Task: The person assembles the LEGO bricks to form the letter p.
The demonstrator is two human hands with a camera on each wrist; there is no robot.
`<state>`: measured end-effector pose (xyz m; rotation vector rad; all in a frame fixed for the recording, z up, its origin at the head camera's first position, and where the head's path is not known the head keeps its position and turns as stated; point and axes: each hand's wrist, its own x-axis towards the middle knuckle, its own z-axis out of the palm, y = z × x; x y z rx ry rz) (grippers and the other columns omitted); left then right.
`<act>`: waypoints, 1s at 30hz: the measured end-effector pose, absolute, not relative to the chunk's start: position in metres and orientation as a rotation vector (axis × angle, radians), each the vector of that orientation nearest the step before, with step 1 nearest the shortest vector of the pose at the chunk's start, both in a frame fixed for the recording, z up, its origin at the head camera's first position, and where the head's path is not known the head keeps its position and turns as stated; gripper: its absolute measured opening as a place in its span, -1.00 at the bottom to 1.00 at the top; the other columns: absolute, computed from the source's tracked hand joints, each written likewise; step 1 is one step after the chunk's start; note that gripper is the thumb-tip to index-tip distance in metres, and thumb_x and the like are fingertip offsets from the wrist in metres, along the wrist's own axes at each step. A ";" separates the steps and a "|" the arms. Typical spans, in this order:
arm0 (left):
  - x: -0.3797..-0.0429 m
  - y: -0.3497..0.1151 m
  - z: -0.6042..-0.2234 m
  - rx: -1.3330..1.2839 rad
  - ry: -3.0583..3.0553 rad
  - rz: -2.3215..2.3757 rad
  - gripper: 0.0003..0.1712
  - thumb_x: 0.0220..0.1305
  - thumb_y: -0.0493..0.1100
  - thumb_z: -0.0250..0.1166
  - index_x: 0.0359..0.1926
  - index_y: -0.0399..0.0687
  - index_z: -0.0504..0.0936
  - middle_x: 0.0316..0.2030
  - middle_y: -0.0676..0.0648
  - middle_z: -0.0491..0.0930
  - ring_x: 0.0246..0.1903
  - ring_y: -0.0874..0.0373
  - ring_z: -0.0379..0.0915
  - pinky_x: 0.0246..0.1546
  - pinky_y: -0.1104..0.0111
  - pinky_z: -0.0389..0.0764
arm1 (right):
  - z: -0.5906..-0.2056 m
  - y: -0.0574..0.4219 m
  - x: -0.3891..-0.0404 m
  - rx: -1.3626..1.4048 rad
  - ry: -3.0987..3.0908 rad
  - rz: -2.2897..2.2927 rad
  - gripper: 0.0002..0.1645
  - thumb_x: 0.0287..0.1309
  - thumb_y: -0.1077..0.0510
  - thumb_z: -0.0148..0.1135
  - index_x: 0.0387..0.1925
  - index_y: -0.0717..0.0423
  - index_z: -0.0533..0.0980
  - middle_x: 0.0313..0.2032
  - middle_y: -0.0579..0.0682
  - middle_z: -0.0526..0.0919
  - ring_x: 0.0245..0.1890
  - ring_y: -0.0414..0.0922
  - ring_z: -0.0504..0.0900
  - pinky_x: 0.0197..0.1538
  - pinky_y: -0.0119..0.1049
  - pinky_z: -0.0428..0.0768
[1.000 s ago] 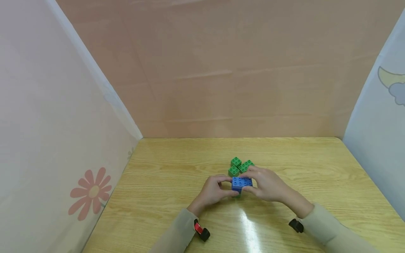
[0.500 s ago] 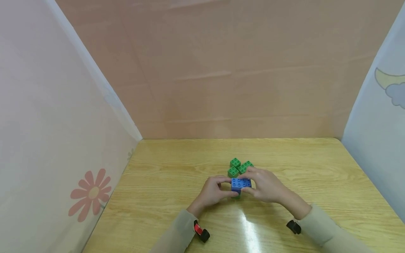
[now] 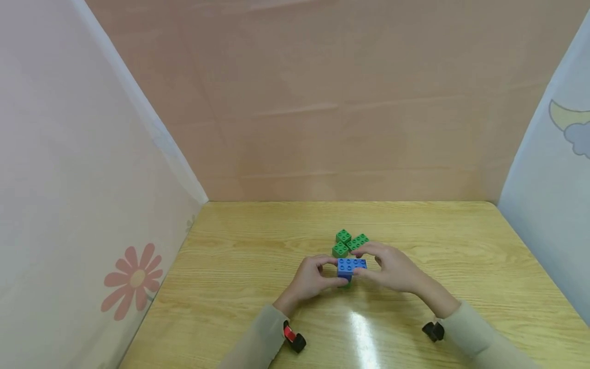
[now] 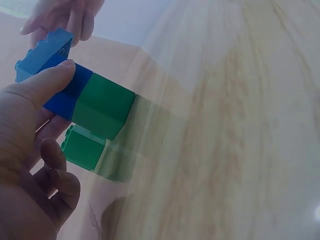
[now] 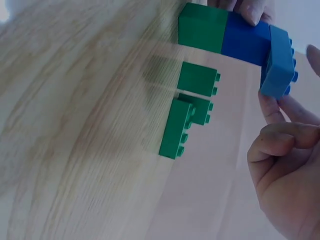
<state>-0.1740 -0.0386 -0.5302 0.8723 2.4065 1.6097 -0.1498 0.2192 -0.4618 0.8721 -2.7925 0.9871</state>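
Note:
A small stack stands upright on the table: a green block (image 5: 202, 28) at the bottom, a dark blue block (image 5: 245, 37) above it and a lighter blue long brick (image 3: 352, 265) across the top, overhanging to the right. My left hand (image 3: 309, 279) pinches the dark blue block between thumb and fingers. At the overhanging end, my right hand (image 3: 394, 269) has its thumb and forefinger spread apart. The thumb lies at the front of the top brick, and the forefinger stands off its back side.
Just behind the stack lie two square green blocks (image 3: 340, 250) and a long green block (image 3: 358, 242), close together on the wooden table (image 3: 258, 230). A beige cloth wall (image 3: 322, 128) rises at the table's back, with pale walls on both sides.
My right hand has loosened from the top brick, its forefinger lifting back off it. The left hand keeps its grip, and the stack stays in place.

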 end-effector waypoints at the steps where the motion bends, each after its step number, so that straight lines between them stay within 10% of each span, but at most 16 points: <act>1: -0.174 -0.039 -0.530 0.869 2.404 1.614 -0.55 0.16 0.02 0.61 0.07 0.09 0.78 -0.03 0.21 0.72 -0.66 0.36 0.15 -0.61 0.50 0.23 | -0.463 0.222 -0.151 0.859 -2.783 1.043 -0.50 0.33 -0.16 0.40 0.16 0.00 0.64 0.04 -0.06 0.71 -0.33 -0.21 0.56 -0.32 -0.30 0.55; 7: -0.173 -0.039 -0.528 0.849 2.385 1.631 -0.56 0.16 0.01 0.61 0.07 0.08 0.78 -0.03 0.20 0.71 -0.66 0.33 0.17 -0.61 0.50 0.24 | -0.465 0.233 -0.159 0.785 -2.723 1.304 -0.66 0.44 0.04 0.31 0.15 0.07 0.65 0.01 0.07 0.70 -0.63 -0.35 0.15 -0.56 -0.36 0.30; 30: -0.172 -0.040 -0.525 0.800 2.292 1.743 -0.52 0.18 -0.05 0.60 0.13 0.09 0.75 -0.02 0.16 0.70 -0.66 0.29 0.20 -0.63 0.48 0.27 | -0.494 0.245 -0.185 0.501 -2.737 1.487 -0.52 0.42 -0.02 0.34 0.20 0.18 0.60 0.13 0.16 0.66 -0.71 -0.32 0.14 -0.61 -0.35 0.32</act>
